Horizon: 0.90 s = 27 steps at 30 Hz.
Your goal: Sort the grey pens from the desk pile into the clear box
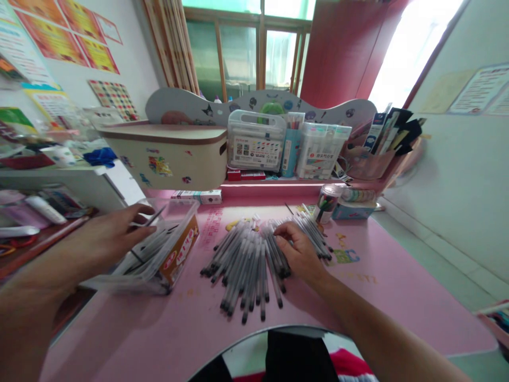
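A spread pile of grey pens with black caps (242,262) lies on the pink desk (397,302). My right hand (299,250) rests on the pile's right part, fingers curled down onto the pens. My left hand (104,239) reaches over a clear plastic box (159,254) with an orange label, which holds several more pens. Its fingers pinch one pen (153,218) above the box's opening.
At the back stand a beige storage box (167,154), two clear marker cases (255,140) (323,149), a blue pen cup (291,148) and a small tin (328,202). A cluttered shelf (47,175) is at left. A wall runs along the right.
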Each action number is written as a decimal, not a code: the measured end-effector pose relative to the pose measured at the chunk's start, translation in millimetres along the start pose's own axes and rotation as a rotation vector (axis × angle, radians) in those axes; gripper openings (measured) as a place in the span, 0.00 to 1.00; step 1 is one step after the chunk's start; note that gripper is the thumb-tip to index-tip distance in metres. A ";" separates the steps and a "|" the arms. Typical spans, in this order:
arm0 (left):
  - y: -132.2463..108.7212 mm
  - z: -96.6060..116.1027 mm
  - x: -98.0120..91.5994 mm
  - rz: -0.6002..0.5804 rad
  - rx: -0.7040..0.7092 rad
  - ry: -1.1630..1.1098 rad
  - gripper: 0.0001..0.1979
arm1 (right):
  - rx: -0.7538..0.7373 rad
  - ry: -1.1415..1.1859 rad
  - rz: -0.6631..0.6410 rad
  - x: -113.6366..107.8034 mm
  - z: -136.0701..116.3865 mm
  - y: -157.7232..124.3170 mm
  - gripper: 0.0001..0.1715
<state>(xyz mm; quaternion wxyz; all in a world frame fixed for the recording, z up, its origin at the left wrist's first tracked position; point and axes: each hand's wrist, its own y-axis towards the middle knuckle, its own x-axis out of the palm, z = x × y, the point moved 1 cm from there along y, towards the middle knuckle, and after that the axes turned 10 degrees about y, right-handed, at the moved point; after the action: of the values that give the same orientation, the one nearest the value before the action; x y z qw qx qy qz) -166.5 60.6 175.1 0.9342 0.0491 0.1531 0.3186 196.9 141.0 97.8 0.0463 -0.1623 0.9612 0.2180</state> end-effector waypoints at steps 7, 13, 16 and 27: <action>-35.1 34.0 36.2 0.055 0.150 0.522 0.15 | -0.072 -0.433 -0.219 -1.6 9.1 2.5 0.09; -88.4 58.1 91.4 -0.146 0.544 0.597 0.12 | 0.068 -0.860 -0.535 3.5 -11.4 -7.2 0.09; -109.5 60.6 121.0 -0.298 0.666 0.628 0.13 | 0.118 -1.009 -0.611 8.3 -22.9 -13.9 0.16; -117.4 17.0 183.3 -0.317 0.477 0.232 0.14 | 0.206 -1.134 -0.569 15.8 -27.2 -21.3 0.19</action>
<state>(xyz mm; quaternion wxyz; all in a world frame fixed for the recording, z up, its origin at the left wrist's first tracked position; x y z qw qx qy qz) 44.5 79.5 122.4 0.9106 0.2060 0.3349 0.1276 188.6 106.5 111.1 0.6187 -0.2655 0.7228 0.1558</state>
